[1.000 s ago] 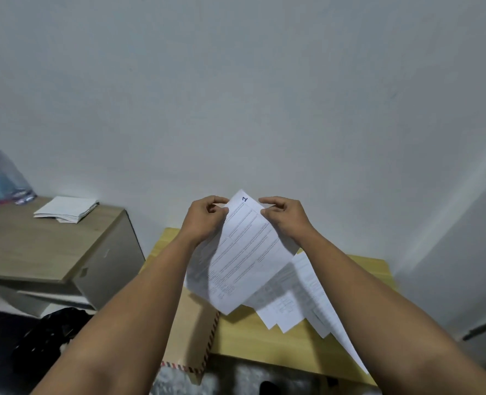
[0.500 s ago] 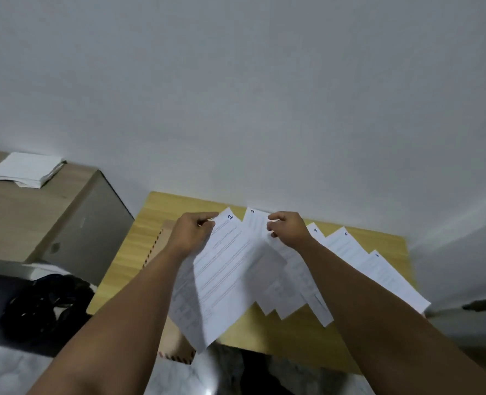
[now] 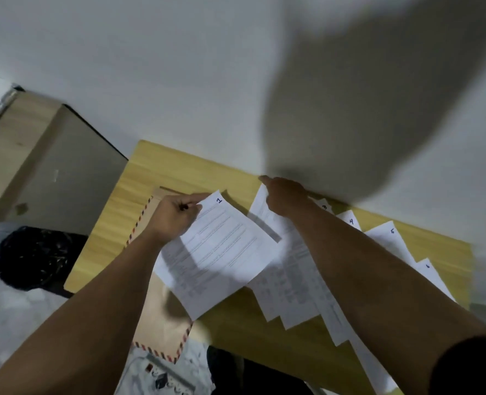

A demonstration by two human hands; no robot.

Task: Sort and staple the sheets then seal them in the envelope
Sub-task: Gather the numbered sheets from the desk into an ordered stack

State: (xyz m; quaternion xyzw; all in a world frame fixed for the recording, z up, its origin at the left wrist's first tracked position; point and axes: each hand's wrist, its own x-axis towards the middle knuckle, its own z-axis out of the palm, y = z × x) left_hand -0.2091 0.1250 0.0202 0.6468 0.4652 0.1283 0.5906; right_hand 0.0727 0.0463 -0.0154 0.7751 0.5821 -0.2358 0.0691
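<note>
A pale grey wall point(image 3: 179, 67) rises behind a yellow wooden table point(image 3: 179, 172) pushed up against it, with a large soft shadow point(image 3: 364, 115) falling across the wall above the person's right hand point(image 3: 286, 196). The left hand point(image 3: 173, 216) is closed in a pinch, thumb and fingers gripping the top left corner of a printed sheet marked "1" point(image 3: 222, 252), which is lifted clear of the table and tilts away to the right of that hand. Under the left wrist and forearm lies a brown envelope point(image 3: 162, 329) with a red-and-blue striped border, its near end hanging over the table's front edge. The right hand reaches toward the wall with its index finger extended, resting at the top of another sheet point(image 3: 260, 206); whether it actually grips that sheet cannot be told, as the frame is blurred there. To the right of that hand, more numbered sheets point(image 3: 390, 240) are fanned out along the table, partly hidden by the right forearm, with handwritten numbers at their top corners. Left of the left hand, off the table, stands a light wood cabinet point(image 3: 22, 155), and below it a black bag point(image 3: 36, 258) sits on the floor.
</note>
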